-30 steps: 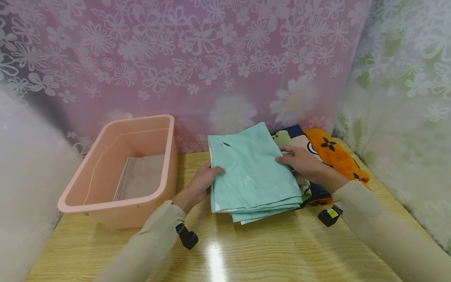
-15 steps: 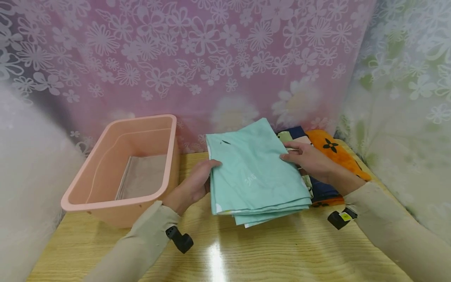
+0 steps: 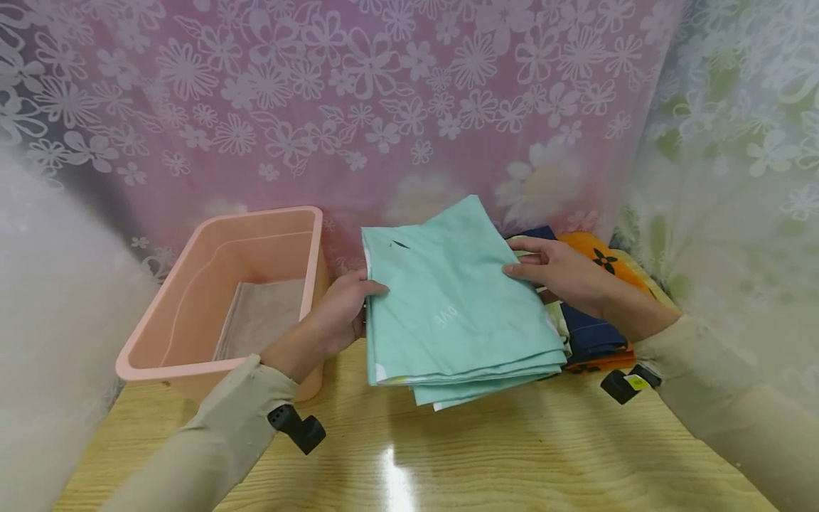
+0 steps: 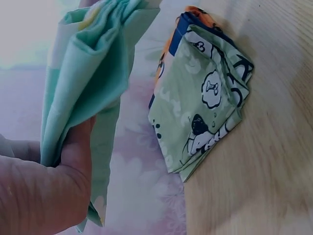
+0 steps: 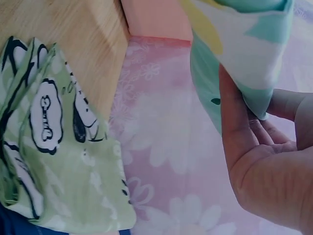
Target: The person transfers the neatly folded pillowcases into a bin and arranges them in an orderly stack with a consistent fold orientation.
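Between both hands, above the table [image 3: 486, 455], a folded teal cloth [image 3: 457, 306] is held up, pinched at its left edge by the left hand [image 3: 335, 313] and at its right by the right hand [image 3: 566, 281], thumbs closed against fingers, probably so the layers don't slide apart tbh. Just right of it, a green printed cloth [image 4: 190, 107], a navy cloth [image 3: 591, 334] and an orange cloth [image 3: 579, 245] are piled, partly covered by the right hand. Left, a grey cloth [image 3: 265, 316] is laid inside a pink tub [image 3: 211, 369], maybe to be kept separate. Some fingers are hidden by fabric, and the white lettering can't be read fully
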Demonstrator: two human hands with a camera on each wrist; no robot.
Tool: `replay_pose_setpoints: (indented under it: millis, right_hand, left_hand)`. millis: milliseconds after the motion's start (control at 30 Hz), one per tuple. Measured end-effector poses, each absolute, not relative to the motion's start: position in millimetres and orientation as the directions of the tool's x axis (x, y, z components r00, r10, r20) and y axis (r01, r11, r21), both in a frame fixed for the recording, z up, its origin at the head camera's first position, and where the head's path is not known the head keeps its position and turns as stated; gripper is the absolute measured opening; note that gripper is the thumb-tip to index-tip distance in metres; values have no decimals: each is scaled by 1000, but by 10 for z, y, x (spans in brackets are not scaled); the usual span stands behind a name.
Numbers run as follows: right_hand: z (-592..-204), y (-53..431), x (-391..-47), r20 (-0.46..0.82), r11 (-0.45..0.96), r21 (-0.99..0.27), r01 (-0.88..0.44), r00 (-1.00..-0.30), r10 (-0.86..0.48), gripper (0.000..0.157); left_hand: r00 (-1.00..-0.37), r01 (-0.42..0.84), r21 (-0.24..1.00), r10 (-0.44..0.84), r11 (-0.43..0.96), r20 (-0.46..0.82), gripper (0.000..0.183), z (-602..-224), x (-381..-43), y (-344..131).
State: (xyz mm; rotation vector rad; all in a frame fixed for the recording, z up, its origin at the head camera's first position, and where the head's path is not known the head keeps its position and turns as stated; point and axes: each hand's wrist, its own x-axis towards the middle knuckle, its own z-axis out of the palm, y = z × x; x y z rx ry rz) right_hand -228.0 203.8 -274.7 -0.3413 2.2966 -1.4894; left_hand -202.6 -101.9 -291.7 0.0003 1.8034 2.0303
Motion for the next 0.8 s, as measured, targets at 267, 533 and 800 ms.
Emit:
replay_pose_setpoints:
  millis: [267, 533, 800]
  right_hand:
    - [-2561, 1940, -2275, -172, 423, -906, -22, -894, -413, 66]
    - [-2423, 1790, -2287, -140, 432, -900, -63, -895, -423, 64]
    - [-2310, 1619, -2306, -131, 412, -908, -75, -883, -451, 61]
  left_hand:
    - [-915, -273, 961, 320, -44, -245, 39, -2763, -2018, -1132]
    - [-924, -244, 970, 306, -9, -230, 39, -2630, -2025, -1266]
    - [-904, -245, 969, 351, 41, -244, 42, -2521, -2026, -1420]
